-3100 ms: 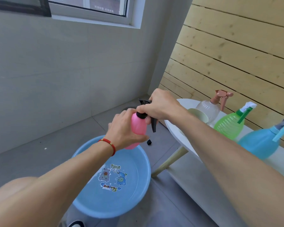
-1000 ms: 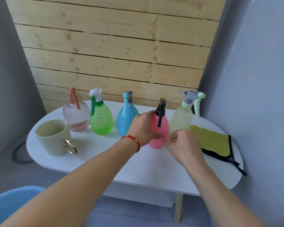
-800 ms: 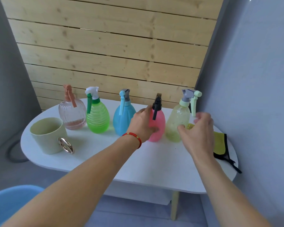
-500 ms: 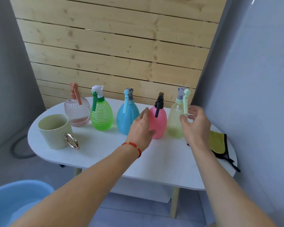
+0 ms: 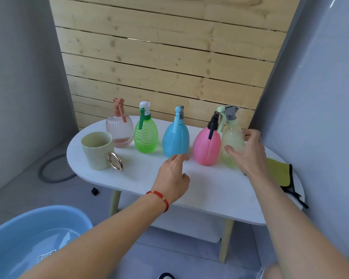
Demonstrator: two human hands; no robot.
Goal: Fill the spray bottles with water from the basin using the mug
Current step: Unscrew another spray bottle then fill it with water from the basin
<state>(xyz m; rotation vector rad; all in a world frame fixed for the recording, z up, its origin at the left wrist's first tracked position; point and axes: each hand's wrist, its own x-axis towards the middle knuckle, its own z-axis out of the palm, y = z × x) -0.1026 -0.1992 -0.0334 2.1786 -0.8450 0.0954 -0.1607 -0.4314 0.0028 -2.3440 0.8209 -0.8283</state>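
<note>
Several spray bottles stand in a row at the back of the white oval table (image 5: 210, 192): a clear pinkish one (image 5: 119, 130), a green one (image 5: 145, 137), a blue one (image 5: 175, 139), a pink one (image 5: 207, 148) and a pale yellow-green one (image 5: 231, 137). My right hand (image 5: 248, 152) wraps around the pale yellow-green bottle, thumb in front, fingers behind. My left hand (image 5: 172, 178) hovers open over the table just in front of the blue and pink bottles, touching neither. The beige mug (image 5: 97, 151) with a gold ring handle stands at the table's left end. The blue basin (image 5: 28, 224) holds water at bottom left.
A yellow cloth with black trim (image 5: 278, 174) lies at the table's right end, behind my right wrist. A grey hose loop (image 5: 52, 170) and a small black piece (image 5: 94, 191) lie on the floor left of the table. Wooden slats back the table; walls close both sides.
My left hand set the pink bottle down in the row, let go and drew back. My right hand reached to the pale yellow-green bottle and closed around it.
</note>
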